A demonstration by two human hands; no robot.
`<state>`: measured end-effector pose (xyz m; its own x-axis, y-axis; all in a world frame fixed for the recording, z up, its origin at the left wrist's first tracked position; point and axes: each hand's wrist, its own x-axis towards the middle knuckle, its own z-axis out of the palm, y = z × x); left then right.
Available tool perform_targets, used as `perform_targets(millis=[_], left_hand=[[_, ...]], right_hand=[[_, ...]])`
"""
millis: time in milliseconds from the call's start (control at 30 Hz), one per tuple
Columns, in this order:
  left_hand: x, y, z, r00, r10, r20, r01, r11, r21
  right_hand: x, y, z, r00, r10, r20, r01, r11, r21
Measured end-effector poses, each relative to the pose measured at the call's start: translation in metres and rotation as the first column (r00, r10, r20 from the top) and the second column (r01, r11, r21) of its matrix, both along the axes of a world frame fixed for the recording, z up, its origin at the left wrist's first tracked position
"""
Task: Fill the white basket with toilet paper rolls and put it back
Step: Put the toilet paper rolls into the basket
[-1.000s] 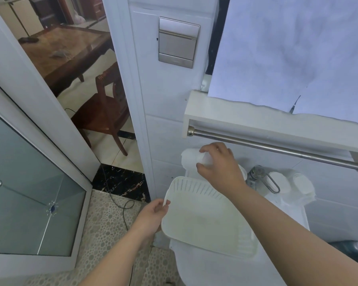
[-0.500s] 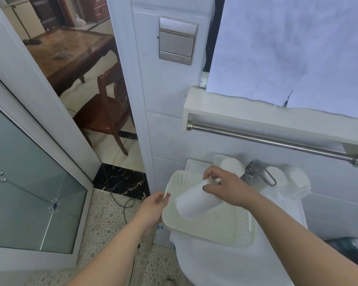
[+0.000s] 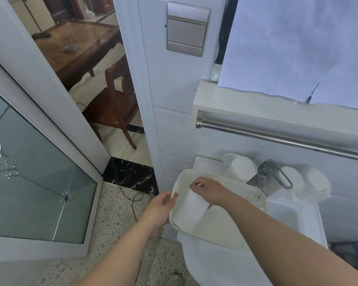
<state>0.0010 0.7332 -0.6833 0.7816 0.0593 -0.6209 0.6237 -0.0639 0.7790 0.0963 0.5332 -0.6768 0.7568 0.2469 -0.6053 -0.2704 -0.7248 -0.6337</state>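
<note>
The white basket point(image 3: 221, 230) rests tilted over the toilet seat and the front of the tank. My left hand point(image 3: 160, 209) grips its left rim. My right hand point(image 3: 210, 189) holds a toilet paper roll point(image 3: 191, 211) by its upper end, the roll lying inside the basket's left part. Three more rolls stand on the tank top by the wall: one point(image 3: 239, 167) just behind the basket, another point(image 3: 292, 177) right of the metal fitting, the third point(image 3: 317, 180) farthest right.
A metal fitting point(image 3: 267, 174) sticks up between the rolls. A shelf with a steel rail point(image 3: 277, 139) overhangs the tank. The toilet lid point(image 3: 219, 265) is below the basket. Left are a glass door point(image 3: 33, 172) and a floor cable point(image 3: 132, 201).
My right hand carried the roll from the tank top down into the basket's left side. My left hand stayed on the basket rim.
</note>
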Motion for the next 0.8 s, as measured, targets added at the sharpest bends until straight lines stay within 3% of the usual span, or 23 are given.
perform_targets(millis=[200, 400, 500, 567, 800], left_hand=[[0.0, 0.001, -0.001, 1.0, 0.011, -0.009, -0.012, 0.999, -0.043], [-0.001, 0.001, -0.001, 1.0, 0.014, -0.012, -0.014, 0.999, -0.048], [-0.001, 0.0, -0.003, 1.0, 0.014, -0.013, -0.015, 0.999, -0.046], [-0.001, -0.001, -0.003, 1.0, 0.002, -0.003, -0.002, 0.999, -0.038], [0.001, 0.0, -0.007, 0.999, -0.038, -0.011, 0.038, 0.998, 0.041]], right_hand=[[-0.003, 0.017, -0.019, 0.999, 0.031, 0.025, -0.03, 0.998, -0.046], [-0.026, -0.005, -0.029, 0.979, -0.203, 0.034, 0.202, 0.979, 0.041], [-0.041, -0.004, -0.037, 0.909, -0.381, -0.167, 0.389, 0.921, 0.019], [-0.047, 0.004, -0.042, 0.878, -0.372, -0.301, 0.41, 0.909, 0.073], [-0.048, 0.012, -0.041, 0.903, -0.326, -0.281, 0.363, 0.927, 0.092]])
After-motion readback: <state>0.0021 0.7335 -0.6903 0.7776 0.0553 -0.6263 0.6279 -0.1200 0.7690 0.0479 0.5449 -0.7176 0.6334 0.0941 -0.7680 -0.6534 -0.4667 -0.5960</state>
